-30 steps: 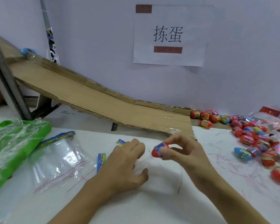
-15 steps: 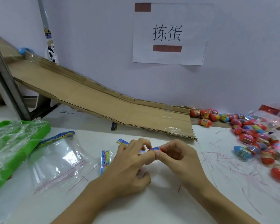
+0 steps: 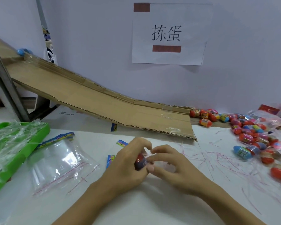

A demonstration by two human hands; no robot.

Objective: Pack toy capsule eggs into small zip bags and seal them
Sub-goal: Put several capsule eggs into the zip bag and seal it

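A red and blue capsule egg [image 3: 140, 161] sits between my two hands at the middle of the white table, seen through the clear film of a small zip bag [image 3: 165, 168]. My left hand [image 3: 126, 166] curls its fingers and thumb round the egg and the bag. Close against it on the right, my right hand [image 3: 175, 171] pinches the bag's film with thumb and fingers. How far the bag's mouth is sealed is hidden by my fingers.
A heap of loose capsule eggs [image 3: 250, 138] covers the table's right side. Clear zip bags [image 3: 58, 163] lie left of my hands beside a green tray [image 3: 39, 133] holding plastic film. A cardboard ramp [image 3: 104, 108] slopes down behind, with a blue egg [image 3: 22, 51] at its top.
My right hand brought the egg left to my left hand. The hands closed together, and the egg now lies in my left hand's grip under the bag's film.
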